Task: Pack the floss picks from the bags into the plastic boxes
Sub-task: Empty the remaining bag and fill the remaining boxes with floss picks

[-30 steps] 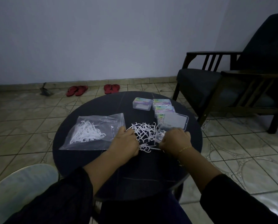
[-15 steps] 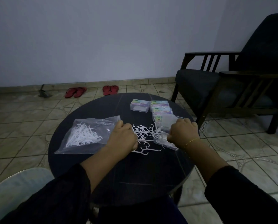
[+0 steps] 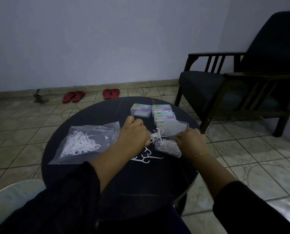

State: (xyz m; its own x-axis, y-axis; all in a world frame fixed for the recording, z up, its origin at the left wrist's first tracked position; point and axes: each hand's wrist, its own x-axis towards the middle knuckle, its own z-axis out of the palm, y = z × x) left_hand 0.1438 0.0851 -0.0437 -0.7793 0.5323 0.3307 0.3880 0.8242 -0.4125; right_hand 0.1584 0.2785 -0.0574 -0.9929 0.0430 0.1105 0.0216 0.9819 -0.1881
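Observation:
On the round dark table [image 3: 141, 183] my left hand [image 3: 132, 134] grips a bunch of white floss picks [image 3: 156, 135] and holds them just above an open clear plastic box [image 3: 168, 146] with picks inside. My right hand [image 3: 190, 141] is at that box's right side, fingers curled, pinching near the picks' tips. The box's open lid [image 3: 174, 127] stands behind. A few loose picks [image 3: 145, 157] lie in front. A clear bag [image 3: 83, 142] with many picks lies at the left. Three closed boxes [image 3: 161, 112] sit at the back.
A dark wooden armchair [image 3: 233, 85] stands to the right of the table. Two pairs of red sandals [image 3: 90, 95] lie on the tiled floor by the wall. A pale chair edge [image 3: 9, 200] is at the lower left.
My left hand gathered the spread pile of picks and lifted the bunch over the open box. My right hand shifted right to the box. Only a few picks remain loose on the table.

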